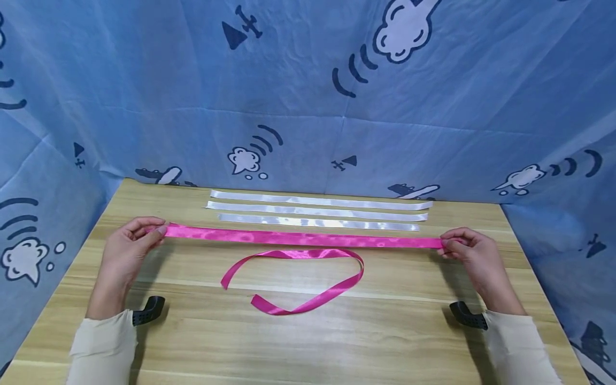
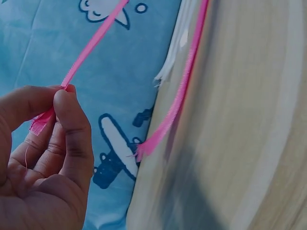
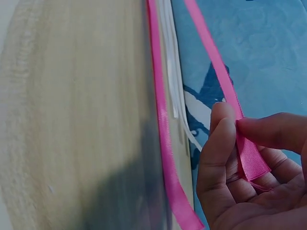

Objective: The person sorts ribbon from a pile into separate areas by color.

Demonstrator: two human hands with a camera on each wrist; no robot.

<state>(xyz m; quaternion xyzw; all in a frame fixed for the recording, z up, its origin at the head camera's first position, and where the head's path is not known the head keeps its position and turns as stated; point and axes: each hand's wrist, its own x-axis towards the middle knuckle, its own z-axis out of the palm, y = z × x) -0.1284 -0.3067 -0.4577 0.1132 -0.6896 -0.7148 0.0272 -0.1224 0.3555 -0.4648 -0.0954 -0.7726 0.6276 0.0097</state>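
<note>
A pink satin ribbon point(image 1: 303, 239) is stretched straight across the table between both hands. My left hand point(image 1: 126, 248) pinches its left end between thumb and finger; a short frayed tail sticks out past the grip in the left wrist view. At the other end, my right hand point(image 1: 475, 258) pinches it likewise, its tail lying over the curled fingers in the right wrist view. Both wrist views show another pink ribbon point(image 3: 163, 124) lying along the table below the held one. Nearer me, a curved pink ribbon point(image 1: 332, 293) lies in an open loop.
Three white ribbons point(image 1: 317, 211) lie side by side near the table's back edge, behind the pink one. Blue patterned cloth point(image 1: 298, 75) hangs around the back and sides of the wooden table point(image 1: 308, 347). Black wrist-worn pieces point(image 1: 150, 310) jut inward from both sleeves.
</note>
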